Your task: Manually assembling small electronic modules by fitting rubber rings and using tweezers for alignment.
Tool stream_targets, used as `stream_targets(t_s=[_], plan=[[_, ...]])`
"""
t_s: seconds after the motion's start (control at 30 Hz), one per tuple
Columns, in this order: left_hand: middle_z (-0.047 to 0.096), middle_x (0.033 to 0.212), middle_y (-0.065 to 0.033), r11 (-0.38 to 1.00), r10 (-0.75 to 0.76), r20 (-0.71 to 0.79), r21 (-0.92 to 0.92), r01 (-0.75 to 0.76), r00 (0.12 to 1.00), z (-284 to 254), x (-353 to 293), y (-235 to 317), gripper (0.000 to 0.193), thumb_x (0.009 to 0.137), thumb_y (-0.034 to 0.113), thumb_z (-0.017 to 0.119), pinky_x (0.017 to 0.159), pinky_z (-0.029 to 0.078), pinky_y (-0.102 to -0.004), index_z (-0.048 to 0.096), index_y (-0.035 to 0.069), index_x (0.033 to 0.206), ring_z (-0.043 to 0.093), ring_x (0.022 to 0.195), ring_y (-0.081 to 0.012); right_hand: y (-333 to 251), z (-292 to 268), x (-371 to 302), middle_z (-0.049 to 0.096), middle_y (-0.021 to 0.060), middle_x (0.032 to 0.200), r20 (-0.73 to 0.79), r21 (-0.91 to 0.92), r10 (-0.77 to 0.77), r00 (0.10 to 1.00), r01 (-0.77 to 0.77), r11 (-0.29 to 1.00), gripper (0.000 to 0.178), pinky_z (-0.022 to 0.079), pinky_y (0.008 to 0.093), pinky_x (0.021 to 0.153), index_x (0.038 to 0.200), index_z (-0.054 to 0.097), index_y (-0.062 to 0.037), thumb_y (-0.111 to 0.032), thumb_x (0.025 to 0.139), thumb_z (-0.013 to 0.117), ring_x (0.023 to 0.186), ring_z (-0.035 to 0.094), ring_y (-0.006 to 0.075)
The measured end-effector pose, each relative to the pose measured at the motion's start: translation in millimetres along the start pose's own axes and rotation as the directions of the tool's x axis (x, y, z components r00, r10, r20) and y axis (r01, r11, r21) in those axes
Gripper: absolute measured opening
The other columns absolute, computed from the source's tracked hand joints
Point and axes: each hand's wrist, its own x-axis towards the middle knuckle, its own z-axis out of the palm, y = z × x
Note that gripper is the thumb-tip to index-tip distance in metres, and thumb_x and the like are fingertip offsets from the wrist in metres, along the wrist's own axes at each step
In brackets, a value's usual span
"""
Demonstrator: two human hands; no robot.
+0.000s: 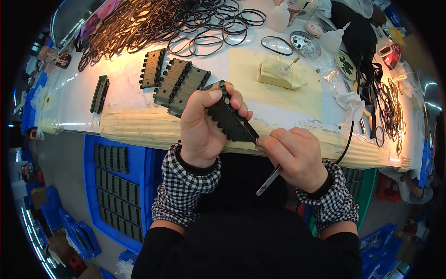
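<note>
My left hand (204,125) is closed around a flat dark green plastic part (232,123) with a row of rounded knobs along one edge. The part is tilted, and one end reaches down toward the right. At that end my right hand (295,158) pinches metal tweezers (268,180), whose rear sticks out below the fingers. Their tips are hidden, so I cannot tell whether they touch the part. Several similar dark green parts (179,83) lie side by side just beyond my left hand. Another one (99,94) lies alone at the left.
A heap of black rubber rings (204,23) spreads across the back. A yellowish block (278,74) with a thin stick stands right of centre, near white squeeze bottles (332,41) and a small dish (304,45). A blue crate (90,186) with similar parts sits below left.
</note>
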Motion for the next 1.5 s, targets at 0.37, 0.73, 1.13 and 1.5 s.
stream_targets(t_s=[0.37, 0.73, 1.13, 1.5], plan=[[0.052, 0.083, -0.0040, 0.991, -0.024, 0.023, -0.133, 0.027, 0.999, -5.9, 3.4, 3.2, 0.022, 0.088, 0.025, 0.053, 0.082, 0.052, -0.0388, 0.052, 0.006, 0.099, 0.055, 0.081, -0.0204, -3.4, 14.4, 2.7, 0.058, 0.0027, 0.074, -0.195, 0.232, 0.106, 0.975, -0.060, 0.971, 0.020, 0.044, 0.0286, 0.050, 0.088, 0.065, -0.0069, -0.005, 0.070, 0.074, 0.058, 0.058, 0.0165], [0.052, 0.084, -0.0041, 0.992, 0.003, 0.023, -0.125, 0.000, 1.000, -6.7, 1.7, 2.1, 0.023, 0.088, 0.026, 0.052, 0.082, 0.050, -0.0389, 0.051, 0.006, 0.099, 0.054, 0.082, -0.0210, -16.1, 14.5, 13.4, 0.059, 0.0061, 0.075, -0.126, 0.527, 0.401, 0.907, -0.282, 0.802, 0.019, 0.045, 0.0282, 0.050, 0.085, 0.063, -0.0053, -0.003, 0.072, 0.077, 0.056, 0.058, 0.0200], [0.055, 0.083, -0.0049, 0.994, 0.019, -0.009, -0.103, -0.020, 1.000, -1.7, 0.6, 0.2, 0.023, 0.088, 0.027, 0.052, 0.081, 0.048, -0.0384, 0.053, 0.006, 0.097, 0.055, 0.081, -0.0211, -24.5, 15.1, 17.8, 0.055, 0.0047, 0.072, -0.146, 0.437, 0.373, 0.916, -0.279, 0.855, 0.015, 0.044, 0.0284, 0.050, 0.083, 0.061, -0.0053, -0.002, 0.073, 0.072, 0.056, 0.056, 0.0190], [0.052, 0.083, -0.0034, 0.993, 0.004, -0.003, -0.120, -0.004, 1.000, -5.8, 0.9, 2.4, 0.023, 0.088, 0.027, 0.051, 0.082, 0.050, -0.0377, 0.051, 0.007, 0.099, 0.054, 0.082, -0.0198, -22.5, 6.1, 18.8, 0.058, 0.0053, 0.076, -0.066, 0.554, 0.451, 0.890, -0.343, 0.758, 0.016, 0.046, 0.0270, 0.054, 0.090, 0.066, -0.0050, 0.000, 0.075, 0.074, 0.063, 0.059, 0.0176]])
